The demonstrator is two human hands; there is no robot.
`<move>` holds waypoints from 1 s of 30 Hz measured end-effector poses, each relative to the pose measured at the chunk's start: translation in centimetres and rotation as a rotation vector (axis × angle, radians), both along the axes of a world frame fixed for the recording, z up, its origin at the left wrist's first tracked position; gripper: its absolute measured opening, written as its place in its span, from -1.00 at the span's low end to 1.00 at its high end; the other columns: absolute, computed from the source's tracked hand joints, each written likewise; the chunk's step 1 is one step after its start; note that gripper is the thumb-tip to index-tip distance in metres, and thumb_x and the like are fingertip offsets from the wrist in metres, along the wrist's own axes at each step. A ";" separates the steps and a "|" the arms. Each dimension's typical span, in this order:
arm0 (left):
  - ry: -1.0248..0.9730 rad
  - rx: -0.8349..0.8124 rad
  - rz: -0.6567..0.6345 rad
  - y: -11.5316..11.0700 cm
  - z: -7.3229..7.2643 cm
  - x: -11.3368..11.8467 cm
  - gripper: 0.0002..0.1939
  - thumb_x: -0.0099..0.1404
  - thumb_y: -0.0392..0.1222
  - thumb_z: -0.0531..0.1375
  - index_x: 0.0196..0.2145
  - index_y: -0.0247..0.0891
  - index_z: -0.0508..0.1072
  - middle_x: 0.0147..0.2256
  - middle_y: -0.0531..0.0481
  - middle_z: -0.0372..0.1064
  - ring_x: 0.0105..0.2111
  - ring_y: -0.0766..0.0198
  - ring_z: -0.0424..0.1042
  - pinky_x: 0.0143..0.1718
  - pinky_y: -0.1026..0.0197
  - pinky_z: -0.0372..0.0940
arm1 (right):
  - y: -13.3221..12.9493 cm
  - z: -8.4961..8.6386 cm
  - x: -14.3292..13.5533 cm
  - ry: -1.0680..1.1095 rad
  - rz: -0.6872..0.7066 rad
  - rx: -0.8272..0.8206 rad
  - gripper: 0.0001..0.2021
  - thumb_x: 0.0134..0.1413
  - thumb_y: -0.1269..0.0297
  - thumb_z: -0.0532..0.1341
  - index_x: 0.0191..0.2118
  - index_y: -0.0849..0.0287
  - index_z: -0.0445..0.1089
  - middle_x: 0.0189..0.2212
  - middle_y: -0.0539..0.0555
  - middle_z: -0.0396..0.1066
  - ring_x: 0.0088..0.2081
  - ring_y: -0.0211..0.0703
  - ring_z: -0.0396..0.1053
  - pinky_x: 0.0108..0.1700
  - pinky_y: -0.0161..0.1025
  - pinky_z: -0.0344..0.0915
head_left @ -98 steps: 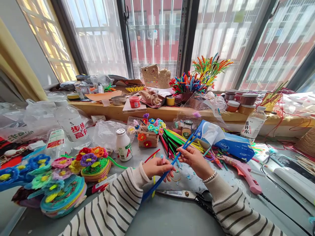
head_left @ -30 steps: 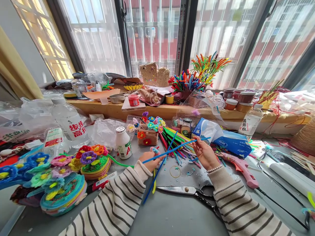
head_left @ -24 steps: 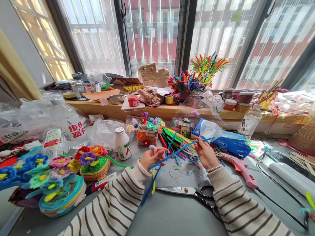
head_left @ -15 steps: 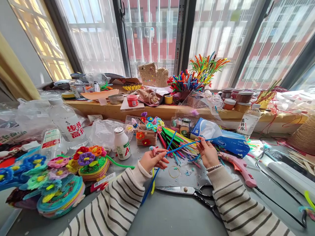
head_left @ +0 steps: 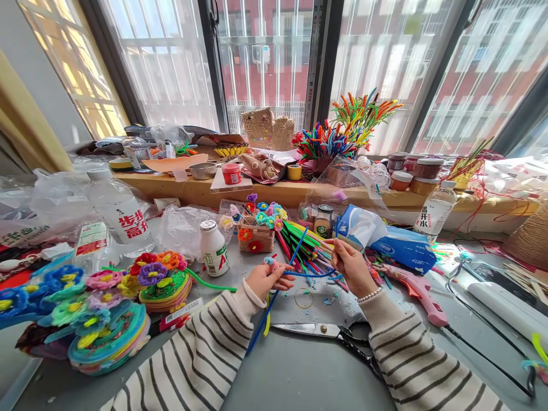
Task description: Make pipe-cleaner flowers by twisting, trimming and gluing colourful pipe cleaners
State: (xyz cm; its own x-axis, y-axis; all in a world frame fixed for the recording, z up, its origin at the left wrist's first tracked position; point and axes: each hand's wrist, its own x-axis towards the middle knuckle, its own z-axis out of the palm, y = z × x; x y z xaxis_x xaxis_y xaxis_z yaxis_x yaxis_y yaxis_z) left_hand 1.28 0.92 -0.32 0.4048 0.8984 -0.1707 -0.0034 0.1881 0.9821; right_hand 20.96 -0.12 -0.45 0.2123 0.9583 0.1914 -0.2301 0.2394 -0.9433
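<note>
My left hand (head_left: 266,279) pinches crossed blue pipe cleaners (head_left: 266,318), with a small pink and light-blue fuzzy piece (head_left: 271,262) at its fingertips. One blue stem slants down toward the table and another runs rightward in a sagging curve. My right hand (head_left: 351,267) has its thumb and fingers pressed together on the right end of that curved blue stem. A yellow-green stem hangs just below my left hand. Behind both hands, a pile of coloured pipe cleaners (head_left: 308,246) fans out. Large scissors (head_left: 314,329) lie partly open beneath the hands.
At left stand fuzzy flowers (head_left: 150,275), a white bottle (head_left: 213,249) and a water bottle (head_left: 124,214). A small flower basket (head_left: 256,236) is behind. To the right are a pink glue gun (head_left: 422,291) with its cord and a blue tissue pack (head_left: 402,246).
The blue stem between my hands has gone from nearly straight to a downward bow. My right hand has turned and moved slightly left, its fingers now closer together.
</note>
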 end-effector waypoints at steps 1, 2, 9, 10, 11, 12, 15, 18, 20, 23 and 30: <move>-0.012 -0.001 -0.003 0.0 0.0 0.0 -0.65 -0.10 -0.06 0.15 -0.39 -0.39 0.31 -0.56 -0.06 0.40 -0.55 0.31 0.39 -0.51 0.29 0.30 | -0.1 0.0 -0.1 -0.157 -0.015 0.033 -0.77 -0.20 0.17 0.14 -0.43 0.21 0.40 -0.83 -0.14 0.10 -0.76 -0.43 0.03 -0.67 -0.44 0.04; -0.014 0.008 0.006 -0.1 0.0 0.1 -0.65 -0.10 -0.06 0.15 -0.39 -0.38 0.30 -0.56 -0.07 0.40 -0.56 0.30 0.40 -0.51 0.28 0.30 | -0.2 0.0 -0.1 -0.326 -0.039 0.072 -0.78 -0.19 0.17 0.13 -0.44 0.20 0.41 -0.84 -0.13 0.10 -0.75 -0.41 0.04 -0.66 -0.42 0.04; 0.017 0.117 0.164 -0.1 0.2 -0.1 -0.75 -0.21 -0.13 0.23 -0.62 -0.40 0.33 -0.70 0.04 0.34 -0.68 0.37 0.33 -0.61 0.33 0.27 | -0.7 -0.2 -0.7 -0.941 -0.154 0.257 -0.82 -0.14 0.19 0.10 -0.40 0.12 0.36 -0.53 -0.02 0.37 -0.56 -0.26 0.24 -0.48 -0.36 0.12; 0.005 0.123 0.176 -0.1 0.2 -0.1 -0.75 -0.22 -0.14 0.23 -0.60 -0.40 0.36 -0.69 0.04 0.34 -0.66 0.37 0.34 -0.58 0.32 0.28 | -0.8 -0.1 -0.8 -0.974 -0.148 0.258 -0.82 -0.12 0.19 0.09 -0.39 0.12 0.34 -0.53 -0.01 0.37 -0.58 -0.27 0.23 -0.49 -0.36 0.11; -0.008 0.119 0.175 -0.1 0.3 -0.1 -0.74 -0.22 -0.15 0.23 -0.57 -0.41 0.38 -0.68 0.03 0.35 -0.63 0.35 0.35 -0.55 0.31 0.29 | -0.9 0.0 -0.8 -1.007 -0.139 0.273 -0.82 -0.10 0.19 0.07 -0.39 0.13 0.33 -0.53 -0.01 0.36 -0.57 -0.27 0.23 -0.49 -0.36 0.11; -0.019 0.106 0.163 -0.1 0.3 -0.1 -0.73 -0.21 -0.16 0.23 -0.53 -0.41 0.39 -0.66 0.02 0.37 -0.60 0.34 0.36 -0.52 0.30 0.29 | -0.9 0.1 -0.8 -1.029 -0.126 0.299 -0.82 -0.09 0.19 0.06 -0.40 0.13 0.33 -0.53 0.00 0.35 -0.55 -0.25 0.24 -0.48 -0.36 0.12; -0.030 0.061 0.130 -0.2 0.3 0.1 -0.69 -0.17 -0.17 0.21 -0.42 -0.41 0.39 -0.60 -0.01 0.40 -0.56 0.30 0.39 -0.47 0.26 0.31 | -1.1 0.4 -0.9 -1.065 -0.058 0.386 -0.82 -0.06 0.21 0.04 -0.41 0.13 0.34 -0.50 0.03 0.34 -0.47 -0.21 0.26 -0.42 -0.34 0.13; -0.025 0.063 0.090 -0.3 0.0 0.2 -0.60 -0.13 -0.17 0.19 -0.27 -0.38 0.34 -0.57 -0.02 0.41 -0.55 0.28 0.40 -0.47 0.25 0.31 | -1.3 0.6 -1.1 -1.177 0.002 0.409 -0.80 -0.02 0.22 0.00 -0.39 0.13 0.34 -0.52 0.03 0.32 -0.47 -0.23 0.25 -0.43 -0.35 0.13; -0.014 0.080 0.064 -0.3 -0.1 0.2 -0.55 -0.11 -0.17 0.18 -0.21 -0.37 0.30 -0.55 -0.02 0.42 -0.54 0.27 0.40 -0.46 0.24 0.31 | -1.4 0.6 -1.3 -1.265 0.005 0.418 -0.78 -0.01 0.22 -0.01 -0.38 0.14 0.34 -0.52 0.04 0.32 -0.47 -0.24 0.24 -0.43 -0.36 0.12; 0.002 0.094 0.055 -0.4 -0.2 0.2 -0.55 -0.11 -0.16 0.18 -0.21 -0.36 0.30 -0.54 -0.03 0.42 -0.52 0.25 0.40 -0.44 0.23 0.31 | -1.5 0.5 -1.5 -1.343 -0.018 0.443 -0.76 0.01 0.21 -0.03 -0.36 0.14 0.34 -0.51 0.05 0.32 -0.46 -0.25 0.24 -0.42 -0.36 0.11; -0.007 0.113 0.048 -0.6 0.1 0.3 -0.69 -0.14 -0.14 0.19 -0.40 -0.36 0.36 -0.59 0.00 0.40 -0.55 0.25 0.40 -0.49 0.25 0.31 | -1.7 0.4 -2.0 -1.390 0.020 0.452 -0.75 0.03 0.23 -0.06 -0.35 0.14 0.33 -0.52 0.05 0.30 -0.46 -0.26 0.23 -0.43 -0.38 0.10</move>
State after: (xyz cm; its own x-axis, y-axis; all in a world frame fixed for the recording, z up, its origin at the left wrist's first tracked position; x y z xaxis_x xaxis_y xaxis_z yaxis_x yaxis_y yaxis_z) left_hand 1.56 0.28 -0.18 0.3618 0.9300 -0.0646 -0.0171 0.0759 0.9970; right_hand 18.98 -1.78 -0.07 -0.4032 0.7628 0.5055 0.7775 0.5769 -0.2503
